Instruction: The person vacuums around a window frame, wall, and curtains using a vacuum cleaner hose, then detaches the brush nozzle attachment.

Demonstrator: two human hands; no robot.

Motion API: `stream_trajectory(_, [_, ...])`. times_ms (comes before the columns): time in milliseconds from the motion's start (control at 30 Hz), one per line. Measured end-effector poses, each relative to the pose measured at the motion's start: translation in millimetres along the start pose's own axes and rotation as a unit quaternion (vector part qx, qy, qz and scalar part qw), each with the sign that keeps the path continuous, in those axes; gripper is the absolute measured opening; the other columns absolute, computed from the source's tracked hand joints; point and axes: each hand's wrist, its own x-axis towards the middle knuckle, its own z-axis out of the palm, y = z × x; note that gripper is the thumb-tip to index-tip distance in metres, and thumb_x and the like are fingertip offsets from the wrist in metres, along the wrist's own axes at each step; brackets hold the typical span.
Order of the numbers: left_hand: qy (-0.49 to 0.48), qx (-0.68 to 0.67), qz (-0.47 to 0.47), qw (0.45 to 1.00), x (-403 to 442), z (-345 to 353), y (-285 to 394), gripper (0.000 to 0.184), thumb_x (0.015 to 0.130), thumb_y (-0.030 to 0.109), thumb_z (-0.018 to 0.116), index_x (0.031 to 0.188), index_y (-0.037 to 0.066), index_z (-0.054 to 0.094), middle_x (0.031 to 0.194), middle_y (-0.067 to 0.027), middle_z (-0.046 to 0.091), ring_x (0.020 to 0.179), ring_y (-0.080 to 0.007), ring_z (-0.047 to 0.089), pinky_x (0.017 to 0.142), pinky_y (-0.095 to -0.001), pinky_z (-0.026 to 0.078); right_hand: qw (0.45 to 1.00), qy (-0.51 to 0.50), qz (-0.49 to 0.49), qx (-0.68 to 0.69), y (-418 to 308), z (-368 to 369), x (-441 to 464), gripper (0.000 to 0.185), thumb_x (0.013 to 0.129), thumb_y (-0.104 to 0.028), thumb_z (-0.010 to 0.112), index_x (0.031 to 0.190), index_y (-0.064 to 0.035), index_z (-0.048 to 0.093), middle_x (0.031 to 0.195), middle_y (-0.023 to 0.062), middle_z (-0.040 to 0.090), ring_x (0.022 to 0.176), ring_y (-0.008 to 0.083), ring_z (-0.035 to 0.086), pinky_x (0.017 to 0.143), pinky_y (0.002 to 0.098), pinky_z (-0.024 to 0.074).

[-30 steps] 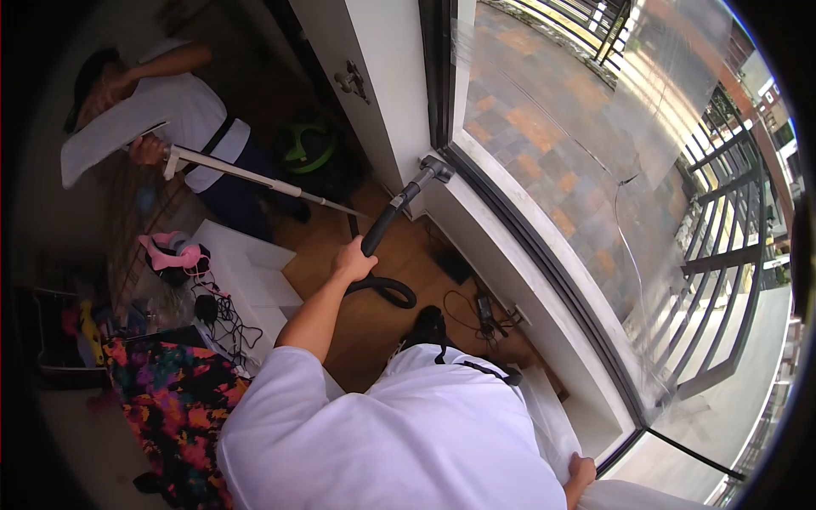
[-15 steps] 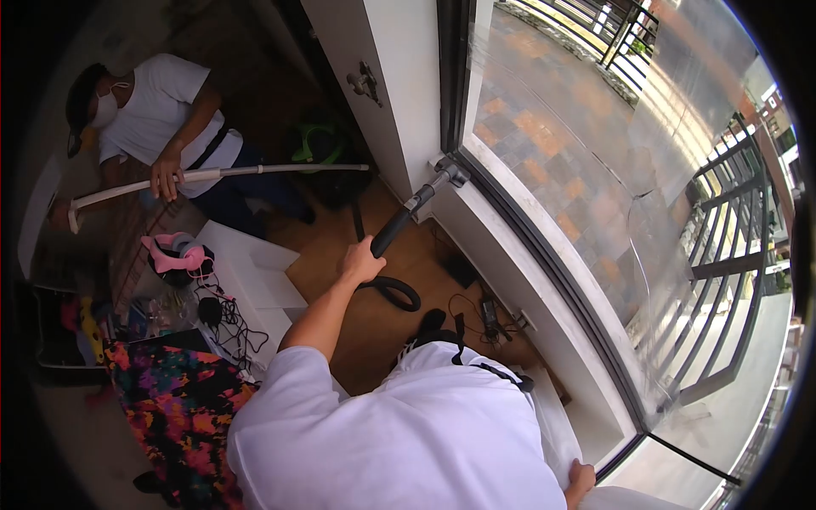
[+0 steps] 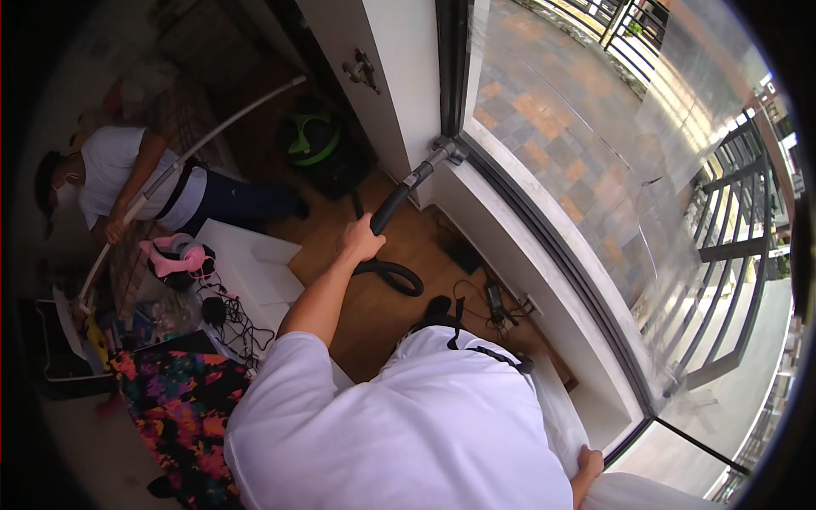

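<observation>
My left hand (image 3: 362,240) is closed around the black handle of a vacuum cleaner hose (image 3: 393,209). The hose's grey nozzle (image 3: 445,151) touches the corner of the window frame, at the end of the sill. Below my hand the black hose loops over the wooden floor. My right hand (image 3: 589,463), low on the right, is closed on a white curtain (image 3: 557,416) beside the window; its fingers are partly hidden. The black and green vacuum cleaner (image 3: 313,140) stands on the floor beyond my left hand.
A co-worker (image 3: 127,174) at the left holds a long pale pole (image 3: 200,140). Pink headphones (image 3: 180,257) and tangled black cables (image 3: 238,327) lie by a white desk (image 3: 251,255). Floral cloth (image 3: 174,399) hangs nearby. A power adapter (image 3: 495,297) lies below the sill. Glass borders my right.
The co-worker has shifted down and left, bending lower, and the pole is tilted more steeply. More of the vacuum cleaner shows. My hands keep their holds; the nozzle stays at the corner.
</observation>
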Motion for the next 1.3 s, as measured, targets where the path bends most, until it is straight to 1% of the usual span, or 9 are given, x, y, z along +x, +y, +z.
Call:
stream_trajectory(433, [-0.044, 0.015, 0.131, 0.99, -59.5, -8.2, -21.8, 0.047, 0.075, 0.028, 0.072, 0.117, 0.009, 0.063, 0.104, -0.0217, 0.072, 0.1, -0.041, 0.068, 0.089, -0.0508, 0.052, 0.999, -0.016, 0.019, 0.021, -19.7, -23.9, -9.4, 0.067, 0.094, -0.059, 0.056, 0.112, 0.004, 0.071, 0.118, 0.0256, 0.07, 0.114, 0.0409, 0.066, 0.099, 0.0499, 0.051])
stream_trajectory(567, [-0.157, 0.109, 0.403, 0.895, -84.6, -4.4, 57.4, 0.036, 0.076, 0.027, 0.073, 0.109, 0.015, 0.065, 0.092, -0.0165, 0.072, 0.091, -0.0384, 0.069, 0.081, -0.0498, 0.053, 0.995, -0.037, -0.033, 0.086, -14.8, -17.9, 15.1, 0.084, 0.104, -0.061, 0.018, 0.113, 0.0021, 0.072, 0.119, 0.0296, 0.067, 0.119, 0.0446, 0.062, 0.103, 0.0539, 0.0447])
stream_trajectory(867, [-0.153, 0.088, 0.737, 0.653, -202.7, 198.1, 245.9, 0.05, 0.071, 0.022, 0.082, 0.114, 0.013, 0.059, 0.085, -0.0079, 0.063, 0.081, -0.0291, 0.065, 0.07, -0.0437, 0.053, 0.924, -0.067, 0.101, 0.362, 10.1, -13.0, 27.4, 0.108, 0.094, -0.079, 0.002, 0.145, 0.0042, 0.048, 0.137, 0.0361, 0.055, 0.142, 0.0467, 0.04, 0.12, 0.0491, 0.026])
stream_trajectory(967, [-0.143, 0.058, 0.799, 0.582, -269.6, 257.4, 302.3, 0.044, 0.076, 0.018, 0.076, 0.115, 0.011, 0.057, 0.085, -0.0079, 0.06, 0.082, -0.0281, 0.063, 0.07, -0.0418, 0.05, 0.854, -0.109, 0.125, 0.494, 31.1, -10.4, 23.5, 0.114, 0.089, -0.088, 0.007, 0.152, 0.0004, 0.042, 0.131, 0.0295, 0.063, 0.135, 0.0429, 0.05, 0.115, 0.049, 0.0334])
stream_trajectory(1033, [-0.129, 0.055, 0.827, 0.545, -316.6, 291.8, 320.9, 0.042, 0.078, 0.016, 0.072, 0.116, 0.011, 0.057, 0.085, -0.0079, 0.06, 0.082, -0.028, 0.062, 0.07, -0.0416, 0.05, 0.7, 0.0, 0.186, 0.69, 38.3, -14.0, 14.8, 0.115, 0.087, -0.091, 0.012, 0.155, -0.0031, 0.038, 0.123, 0.0203, 0.066, 0.119, 0.0339, 0.06, 0.107, 0.0471, 0.0419])
stream_trajectory(1067, [-0.101, 0.055, 0.853, 0.51, -333.2, 307.5, 324.7, 0.039, 0.08, 0.015, 0.069, 0.117, 0.01, 0.056, 0.085, -0.0079, 0.06, 0.083, -0.0278, 0.062, 0.071, -0.0413, 0.049, 0.614, -0.035, 0.224, 0.756, 54.4, -21.0, 7.6, 0.091, 0.093, -0.079, 0.042, 0.144, -0.0039, 0.047, 0.125, 0.0159, 0.061, 0.101, 0.0281, 0.064, 0.089, 0.0411, 0.0525])
stream_trajectory(1100, [-0.111, 0.047, 0.856, 0.503, -351.7, 321.3, 326.8, 0.039, 0.08, 0.015, 0.069, 0.117, 0.01, 0.056, 0.085, -0.0079, 0.06, 0.083, -0.0278, 0.062, 0.071, -0.0413, 0.049, 0.613, -0.03, 0.238, 0.752, 68.3, -4.4, 16.1, 0.091, 0.093, -0.079, 0.042, 0.144, -0.0039, 0.047, 0.125, 0.0159, 0.061, 0.101, 0.0281, 0.064, 0.089, 0.0411, 0.0525])
stream_trajectory(1200, [-0.203, -0.001, 0.854, 0.479, -398.4, 351.4, 326.5, 0.039, 0.081, 0.013, 0.066, 0.118, 0.008, 0.055, 0.083, -0.0084, 0.061, 0.083, -0.0277, 0.063, 0.071, -0.0414, 0.049, 0.35, 0.104, 0.343, 0.866, 95.2, 13.2, 23.9, 0.045, 0.087, -0.019, 0.079, 0.119, -0.0005, 0.052, 0.098, 0.0142, 0.054, 0.069, 0.0264, 0.058, 0.063, 0.0395, 0.0581])
stream_trajectory(1300, [-0.434, 0.068, 0.755, 0.488, -422.8, 348.8, 339.3, 0.039, 0.08, 0.015, 0.07, 0.116, 0.006, 0.058, 0.088, -0.0118, 0.066, 0.084, -0.03, 0.067, 0.075, -0.0426, 0.051, 0.304, 0.103, 0.401, 0.858, 121.6, 38.7, 37.2, 0.023, 0.086, -0.005, 0.065, 0.105, -0.0019, 0.055, 0.087, 0.01, 0.056, 0.06, 0.0248, 0.059, 0.061, 0.0452, 0.0553])
